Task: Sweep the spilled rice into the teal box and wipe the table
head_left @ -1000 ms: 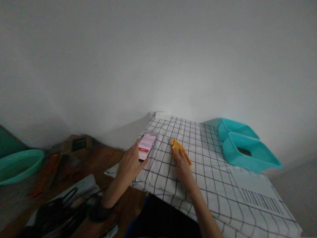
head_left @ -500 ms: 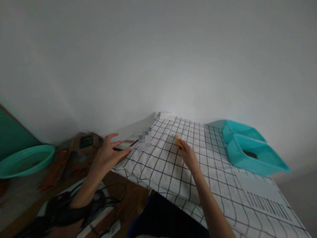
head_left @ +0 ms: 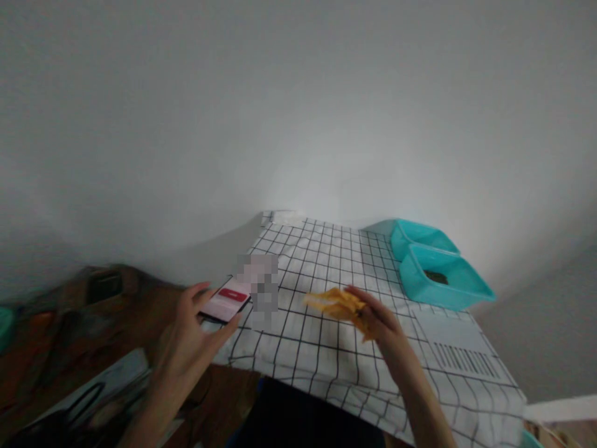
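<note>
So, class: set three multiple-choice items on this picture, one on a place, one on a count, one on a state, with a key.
1. Where do the tubs stand? A on the checked cloth, far right; B on the floor; C on the wooden desk.
2. How many tubs? A one; B two; C four.
3. What is the cloth in the right hand doing? A lying flat; B lifted, held; C lying in a tub.

Key: A, they sit by the wall; B, two nest side by side; C is wrong, B: fingers hold it up. The left hand holds a phone.
</note>
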The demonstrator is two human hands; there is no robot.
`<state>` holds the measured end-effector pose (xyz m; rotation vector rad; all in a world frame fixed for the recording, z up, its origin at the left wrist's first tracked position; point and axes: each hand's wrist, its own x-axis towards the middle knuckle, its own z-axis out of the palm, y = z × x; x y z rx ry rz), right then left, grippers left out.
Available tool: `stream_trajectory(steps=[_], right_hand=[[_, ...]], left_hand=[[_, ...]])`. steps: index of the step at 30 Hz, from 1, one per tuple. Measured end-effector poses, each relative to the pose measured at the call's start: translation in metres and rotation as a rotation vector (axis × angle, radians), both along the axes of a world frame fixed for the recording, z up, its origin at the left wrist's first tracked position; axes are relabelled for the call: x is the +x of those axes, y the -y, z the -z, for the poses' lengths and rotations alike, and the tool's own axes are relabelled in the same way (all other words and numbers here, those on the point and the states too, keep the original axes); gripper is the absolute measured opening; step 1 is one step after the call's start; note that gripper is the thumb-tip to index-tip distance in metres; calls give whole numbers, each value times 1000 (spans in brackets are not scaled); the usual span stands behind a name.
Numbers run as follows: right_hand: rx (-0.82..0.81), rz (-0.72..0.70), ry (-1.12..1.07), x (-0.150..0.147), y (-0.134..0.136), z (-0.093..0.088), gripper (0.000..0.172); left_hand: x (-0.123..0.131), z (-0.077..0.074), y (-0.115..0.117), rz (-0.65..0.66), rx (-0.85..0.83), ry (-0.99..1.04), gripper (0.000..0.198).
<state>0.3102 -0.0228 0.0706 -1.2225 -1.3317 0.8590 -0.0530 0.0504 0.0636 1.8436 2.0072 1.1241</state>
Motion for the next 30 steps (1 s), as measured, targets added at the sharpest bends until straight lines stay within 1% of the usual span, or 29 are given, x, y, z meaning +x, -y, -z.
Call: stream_trajectory(steps=[1, 2, 3, 4, 6, 7, 8, 9, 10, 14, 16, 17, 18, 19, 23, 25, 26, 27, 28, 30], right_hand=[[53, 183, 107, 26, 6, 7, 45], [74, 302, 231, 46, 12, 18, 48], [81, 366, 372, 59, 17, 31, 51], [90, 383, 523, 68, 19, 47, 54], [95, 336, 819, 76, 14, 75, 59], [89, 305, 944, 80, 5, 85, 61], [75, 285, 1039, 85, -8, 90, 63], [53, 281, 1102, 91, -24, 91, 64], [29, 289, 1134, 100, -45, 88, 65], [-5, 365, 1136, 132, -134, 59, 68], [-10, 377, 1127, 137, -163, 50, 69], [-8, 371, 1121, 136, -169, 50, 69], [-3, 355, 1112, 133, -169, 51, 69], [7, 332, 1101, 129, -163, 55, 69], [49, 233, 1042, 119, -114, 73, 69], [43, 258, 1007, 124, -100, 72, 70], [34, 293, 988, 127, -101, 68, 70], [24, 335, 969, 131, -107, 62, 69], [14, 373, 951, 132, -118, 55, 66], [0, 411, 923, 125, -151, 41, 54]], left_hand=[[4, 4, 0, 3, -12, -7, 65], [8, 7, 0, 6, -25, -17, 65], [12, 9, 0, 4, -36, -28, 66], [16, 10, 0, -2, -44, -41, 66], [22, 10, -2, -28, -64, -83, 68], [24, 11, -4, -41, -71, -115, 69], [25, 13, -5, -47, -68, -144, 71], [25, 15, -7, -46, -57, -169, 73], [24, 19, -8, -41, -41, -187, 75], [17, 40, -9, -39, 22, -169, 81], [13, 49, -8, -7, 68, -163, 80], [12, 52, -7, 16, 89, -166, 79], [10, 54, -6, 36, 103, -171, 79], [10, 55, -5, 48, 110, -173, 78], [11, 53, -2, 22, 111, -161, 76], [13, 53, -2, 34, 135, -112, 73], [13, 53, -3, 43, 144, -80, 72], [12, 54, -4, 52, 151, -48, 71], [11, 54, -6, 58, 154, -24, 70], [8, 52, -9, 71, 158, -27, 73]])
